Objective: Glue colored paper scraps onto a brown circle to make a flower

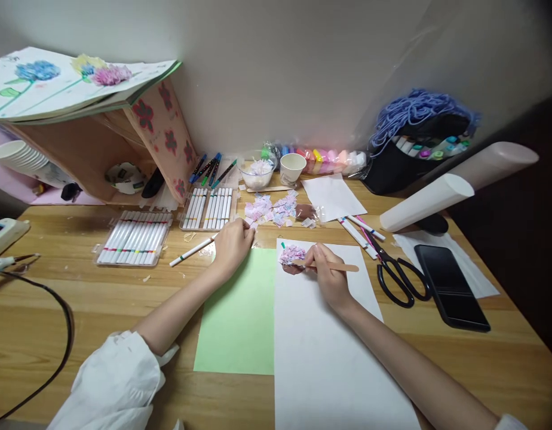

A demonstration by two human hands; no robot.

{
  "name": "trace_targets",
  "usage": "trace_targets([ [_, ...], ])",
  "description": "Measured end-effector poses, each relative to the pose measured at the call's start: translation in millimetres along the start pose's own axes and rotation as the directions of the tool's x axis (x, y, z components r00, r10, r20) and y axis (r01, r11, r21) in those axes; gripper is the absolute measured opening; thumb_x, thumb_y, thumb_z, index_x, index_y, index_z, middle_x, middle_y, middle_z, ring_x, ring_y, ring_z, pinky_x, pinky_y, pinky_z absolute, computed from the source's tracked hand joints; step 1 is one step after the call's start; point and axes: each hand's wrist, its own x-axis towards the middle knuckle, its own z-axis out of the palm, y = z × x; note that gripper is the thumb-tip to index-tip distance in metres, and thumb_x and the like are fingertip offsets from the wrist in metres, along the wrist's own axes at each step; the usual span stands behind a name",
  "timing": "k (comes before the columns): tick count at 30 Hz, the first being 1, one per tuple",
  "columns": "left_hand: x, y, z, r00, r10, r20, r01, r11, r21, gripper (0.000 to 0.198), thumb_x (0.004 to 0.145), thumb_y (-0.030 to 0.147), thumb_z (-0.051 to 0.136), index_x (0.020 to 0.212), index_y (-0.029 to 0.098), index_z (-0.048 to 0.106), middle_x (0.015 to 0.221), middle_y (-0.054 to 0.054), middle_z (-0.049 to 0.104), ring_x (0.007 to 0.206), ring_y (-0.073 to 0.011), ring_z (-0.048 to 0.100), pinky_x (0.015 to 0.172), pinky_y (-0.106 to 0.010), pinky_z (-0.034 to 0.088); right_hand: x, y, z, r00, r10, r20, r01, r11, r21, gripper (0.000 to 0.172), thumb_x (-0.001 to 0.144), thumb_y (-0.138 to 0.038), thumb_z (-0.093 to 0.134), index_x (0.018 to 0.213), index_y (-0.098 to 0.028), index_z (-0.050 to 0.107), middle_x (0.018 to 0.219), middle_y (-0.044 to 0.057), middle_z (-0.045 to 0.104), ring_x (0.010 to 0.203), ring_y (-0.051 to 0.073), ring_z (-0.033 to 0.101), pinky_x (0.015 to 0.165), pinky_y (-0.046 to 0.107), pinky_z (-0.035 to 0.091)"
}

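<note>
My right hand (326, 270) is closed around a wooden stick (343, 267), its tip at a cluster of pink and purple paper bits (293, 254) stuck near the top of a white sheet (330, 352). My left hand (233, 242) is closed in a pinch at the near edge of a loose pile of small paper scraps (271, 210), just above a green sheet (240, 316). What the left fingers hold is too small to name.
Two marker trays (135, 237) (208, 208) and a loose marker (192, 251) lie left. Black scissors (399, 275), a phone (450, 286), rolled paper (426, 202), a bowl (257, 173), a paper cup (292, 168) and a black bag (405, 158) are at the right and back. A cable (56, 310) curves at left.
</note>
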Motion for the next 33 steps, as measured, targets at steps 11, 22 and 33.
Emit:
trace_targets([
  [11,-4.4,-3.8,-6.4,0.991,0.106,-0.078,-0.115,0.985,-0.126,0.019,0.087,0.036,0.051,0.082,0.02,0.059,0.065,0.0,0.06,0.068,-0.0169,0.055,0.057,-0.025,0.031,15.8,5.6,4.8,0.882,-0.46,-0.104,0.444,0.884,-0.147,0.043,0.096,-0.032,0.029,0.057,-0.021,0.044,0.051,0.0,0.045,0.048,0.014,0.043,0.05,0.03,0.032],
  [22,-28.1,-20.1,-13.3,0.808,0.589,-0.017,-0.58,0.8,0.152,0.02,0.09,0.029,0.05,0.081,0.019,0.065,0.076,-0.004,0.063,0.076,-0.0192,0.051,0.066,-0.031,0.034,4.1,-8.6,-10.2,0.851,-0.478,-0.219,0.494,0.869,0.021,0.045,0.093,-0.036,0.033,0.054,-0.02,0.048,0.047,0.0,0.042,0.046,0.014,0.039,0.047,0.03,0.027],
  [33,-20.5,-16.0,-3.3,0.834,0.552,0.004,-0.55,0.832,0.075,0.019,0.087,0.026,0.05,0.076,0.019,0.063,0.074,-0.004,0.062,0.074,-0.0185,0.053,0.068,-0.032,0.037,-3.6,30.9,-34.6,0.923,0.227,-0.31,-0.105,0.925,0.365,0.046,0.088,-0.052,0.038,0.058,-0.019,0.049,0.05,-0.003,0.045,0.039,0.008,0.037,0.038,0.023,0.025],
])
